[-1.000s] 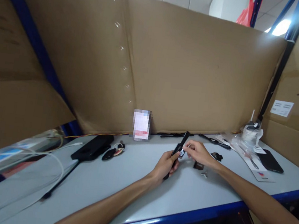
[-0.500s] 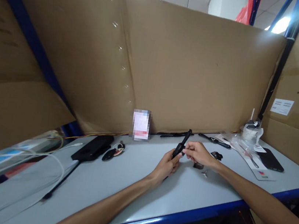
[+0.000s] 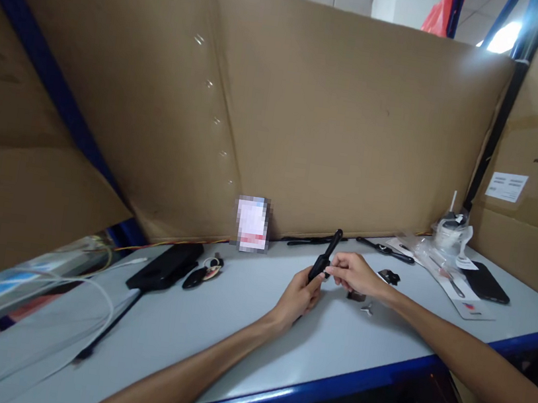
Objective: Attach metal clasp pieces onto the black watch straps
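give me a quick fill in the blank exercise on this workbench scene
The left hand grips a slim ___ strap, which the right hand pinches.
The grey table has a ___ front edge.
A dark phone lies flat at the table's ___ end.
Brown ___ sheets stand behind the table.
Missing words: black; blue; right; cardboard.
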A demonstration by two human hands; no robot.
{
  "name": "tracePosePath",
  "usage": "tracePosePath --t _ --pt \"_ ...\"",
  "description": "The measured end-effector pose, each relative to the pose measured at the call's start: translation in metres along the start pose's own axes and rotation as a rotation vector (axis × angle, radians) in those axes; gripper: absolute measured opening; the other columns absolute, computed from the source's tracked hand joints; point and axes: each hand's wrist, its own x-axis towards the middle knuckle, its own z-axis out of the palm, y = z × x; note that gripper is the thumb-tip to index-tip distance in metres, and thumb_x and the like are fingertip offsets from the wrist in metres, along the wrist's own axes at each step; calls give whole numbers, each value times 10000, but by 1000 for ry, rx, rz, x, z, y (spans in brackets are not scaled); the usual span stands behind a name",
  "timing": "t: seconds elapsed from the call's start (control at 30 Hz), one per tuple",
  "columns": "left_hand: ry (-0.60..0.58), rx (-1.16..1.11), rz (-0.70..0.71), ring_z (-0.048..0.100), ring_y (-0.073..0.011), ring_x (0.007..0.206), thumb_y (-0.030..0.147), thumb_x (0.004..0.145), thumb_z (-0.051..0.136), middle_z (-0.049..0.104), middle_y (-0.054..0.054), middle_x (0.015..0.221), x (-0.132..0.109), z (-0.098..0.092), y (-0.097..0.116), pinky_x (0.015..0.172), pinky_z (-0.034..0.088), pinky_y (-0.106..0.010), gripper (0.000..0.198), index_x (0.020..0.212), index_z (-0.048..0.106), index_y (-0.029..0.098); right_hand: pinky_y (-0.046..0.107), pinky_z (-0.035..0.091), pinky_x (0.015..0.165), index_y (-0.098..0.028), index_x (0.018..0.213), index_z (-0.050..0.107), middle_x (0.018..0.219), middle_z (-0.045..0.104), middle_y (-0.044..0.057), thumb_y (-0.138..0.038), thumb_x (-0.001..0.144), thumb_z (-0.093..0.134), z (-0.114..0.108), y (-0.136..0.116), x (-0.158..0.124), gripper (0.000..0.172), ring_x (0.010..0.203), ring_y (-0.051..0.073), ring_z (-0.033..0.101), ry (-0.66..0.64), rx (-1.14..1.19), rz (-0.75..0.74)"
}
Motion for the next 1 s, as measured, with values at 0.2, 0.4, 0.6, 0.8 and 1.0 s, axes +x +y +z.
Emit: tracePosePath --t 0.2,0.4,0.6,0.8,1.0 --pt "8 28 6 240 -39 381 518 793 659 299 115 540 1 -1 -1 370 132 -175 371 841 456 212 188 325 408 -192 728 483 554 559 -51 -421 833 652 1 2 1 303 404 67 439 -6 7 -5" --pt "13 40 -2 241 -38 382 513 791 652 297 115 541 1 0 -1 367 133 -175 364 847 456 211 186 319 397 -195 721 476 551 560 -52 -420 838 650 2 4 1 308 394 65 435 1 9 2" --pt "3 35 8 226 -37 382 523 788 656 284 117 541 0 0 -1 362 126 -179 375 851 458 211 186 323 393 -197 733 475 556 563 -55 -402 851 638 3 5 0 288 391 65 436 2 9 8" --pt "12 8 8 224 -36 381 528 780 677 297 116 543 1 -1 -2 367 112 -183 395 858 451 213 204 317 421 -186 757 520 584 588 -24 -401 916 529 -4 -5 1 268 414 86 465 -5 -167 29" --pt "28 -19 -7 236 -36 378 529 773 695 293 117 536 2 0 -2 369 108 -191 420 827 418 218 234 305 548 -159 653 586 565 545 -4 -387 928 483 -76 -30 -9 372 541 106 454 428 -692 -163"
